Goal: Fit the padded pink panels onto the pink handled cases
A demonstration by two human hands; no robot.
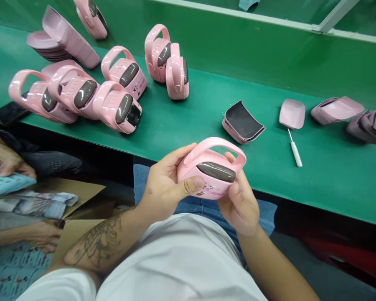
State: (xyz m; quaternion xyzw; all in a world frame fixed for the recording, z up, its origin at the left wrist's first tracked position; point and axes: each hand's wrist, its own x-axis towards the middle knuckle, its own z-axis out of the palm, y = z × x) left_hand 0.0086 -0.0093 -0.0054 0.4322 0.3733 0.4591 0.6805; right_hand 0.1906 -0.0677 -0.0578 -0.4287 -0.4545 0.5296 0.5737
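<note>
My left hand (166,184) and my right hand (240,205) hold a pink plastic case with a carry handle (211,169) above the bench's near edge. A dark grey oval panel faces up, and my left thumb lies just below it. Several matching cases (119,106) stand in a loose group at the left of the green bench. To the right lie a stack of pink shells with dark linings (242,122), a single pink shell (292,113), and a white-handled pick (296,154).
More pink shells (336,109) lie at the right of the green bench (200,96), with a metal rail (332,27) behind it. At lower left, a co-worker's hands (17,169) handle blue printed sheets (6,184) over a cardboard box (78,192).
</note>
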